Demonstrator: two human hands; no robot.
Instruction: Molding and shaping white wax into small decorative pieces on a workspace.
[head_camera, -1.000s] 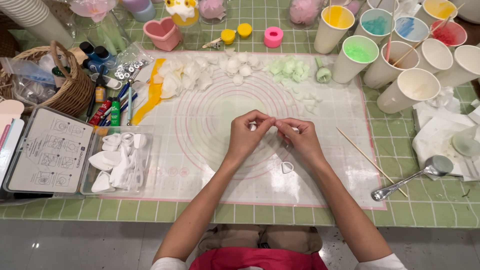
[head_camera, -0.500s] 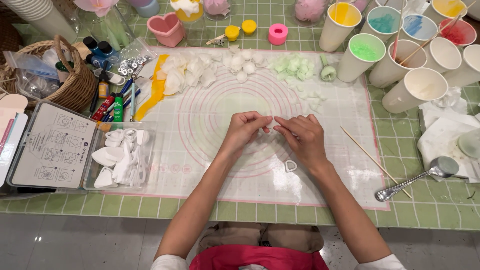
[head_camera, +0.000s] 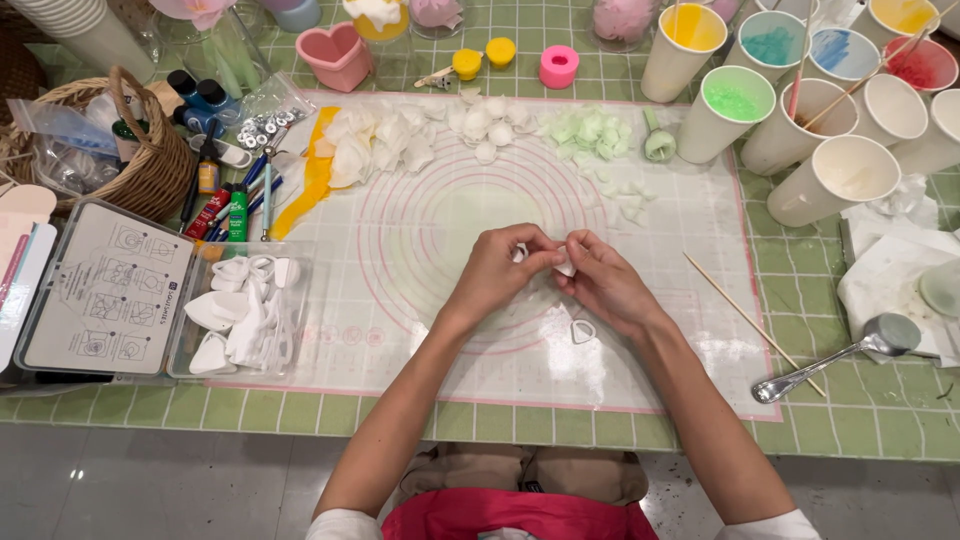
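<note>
A small white petal piece (head_camera: 565, 265) sits at the centre of the frame, pinched between the fingertips of both hands just above the translucent mat (head_camera: 450, 215) with its pink concentric circles. The left hand (head_camera: 497, 272) curls in from the lower left, thumb and forefinger closed on the piece; the right hand (head_camera: 605, 285) meets it from the right, fingers likewise nipped on the same piece, so the two hands touch at their tips.

Just below the right hand a small teardrop-shaped cutter (head_camera: 582, 331) lies on the mat. Toward the top of the mat are rows of white petals (head_camera: 400, 150) and pale green petals (head_camera: 590, 130). To the right lie a thin wooden skewer (head_camera: 750, 322) and a metal spoon (head_camera: 840, 355). Paper cups (head_camera: 845, 178) with coloured contents crowd the upper right. At the left stands a clear box of white cutters (head_camera: 245, 310), with a wicker basket (head_camera: 150, 165) in the upper left.
</note>
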